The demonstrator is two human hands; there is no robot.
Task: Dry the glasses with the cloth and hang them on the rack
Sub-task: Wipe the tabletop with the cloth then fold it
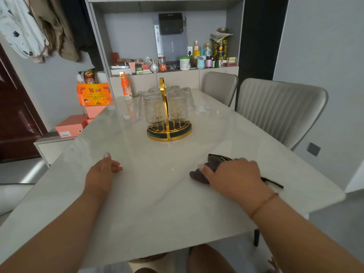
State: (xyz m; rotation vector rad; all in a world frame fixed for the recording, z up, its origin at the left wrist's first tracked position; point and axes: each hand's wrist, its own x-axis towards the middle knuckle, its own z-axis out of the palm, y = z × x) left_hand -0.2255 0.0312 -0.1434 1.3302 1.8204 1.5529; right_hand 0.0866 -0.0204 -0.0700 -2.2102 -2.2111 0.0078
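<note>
Glasses (155,110) hung upside down on the gold rack (169,133), mid-counter, well beyond both hands; several visible, exact count unclear. None seen loose on the counter (149,194). Judged: embossed glass, rigid, fragile, slippery if wet; best gripped round the body, not the rim.

Left hand (102,174) rested on its edge on the counter, thumb up, fingers loosely curled, holding nothing. Right hand (234,176) lay over the dark cloth (199,175), fingers curled around it; the cloth looked soft, light and bunched.

Room: bare counter lay between hands and rack. Left counter edge ran close to the left hand. Two chairs (279,113) stood along the right edge. An orange bottle (126,86) stood just behind the rack's left side.
</note>
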